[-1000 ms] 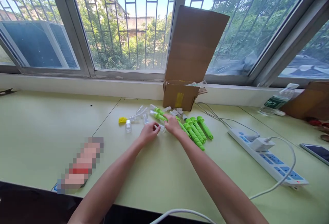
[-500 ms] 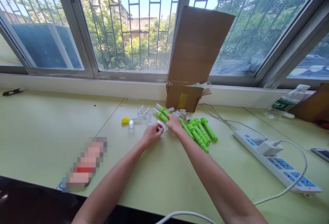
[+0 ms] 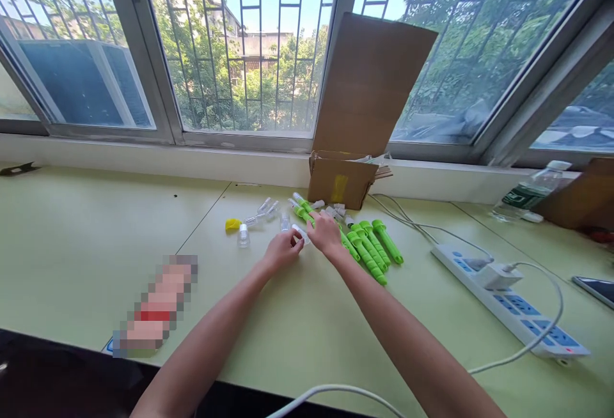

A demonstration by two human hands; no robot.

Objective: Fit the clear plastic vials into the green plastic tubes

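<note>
My left hand [image 3: 284, 248] is closed, thumb and fingers pinched at a clear plastic piece [image 3: 300, 232]. Beside it, my right hand [image 3: 325, 232] is curled over the pile, and what its fingers grip is hidden. Just beyond that hand lie green ribbed plastic tubes [image 3: 303, 213] with clear tips. More green tubes [image 3: 368, 257] lie side by side to its right. Clear plastic caps [image 3: 272, 208] are scattered left of my hands, and one clear cup [image 3: 244, 236] stands upright near a small yellow piece [image 3: 233, 225].
An open cardboard box [image 3: 341, 185] stands at the back against the window ledge. On the right are a white power strip [image 3: 508, 303] with cables, a water bottle [image 3: 530, 191] and a phone [image 3: 595, 290]. A blurred-out object [image 3: 156, 309] lies at front left.
The clear piece between my hands has tilted and shifted slightly. My right hand's fingers have moved a little to the left. The whole view has shifted slightly.
</note>
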